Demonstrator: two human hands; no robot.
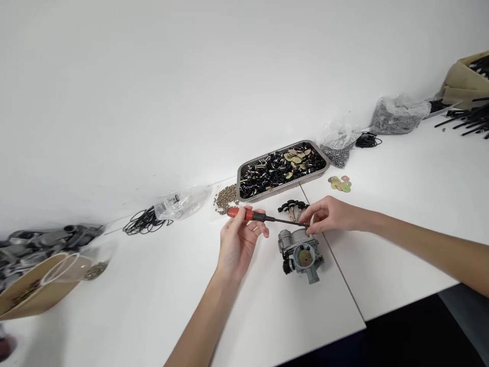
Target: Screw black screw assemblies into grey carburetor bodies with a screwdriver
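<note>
A screwdriver (259, 216) with a red and black handle lies in my left hand (239, 242), thumb and fingers closed round the handle. Its shaft points right, nearly level, over a grey metal carburetor (303, 255). My right hand (321, 216) is at the screwdriver's tip, thumb and fingers pinched just above the carburetor's top. Whatever small thing those fingers hold, if any, is hidden. The carburetor rests on the white table with its round bore facing me. Behind it stand several black-headed metal parts (292, 208), partly covered by my right hand.
A metal tray (282, 192) of small black parts and brass-coloured discs sits behind. Left of it is a heap of small brass pieces (226, 196); right, loose discs (340, 184) and plastic bags (399, 114). A tan bin (49, 300) and clear cup (69, 269) are far left.
</note>
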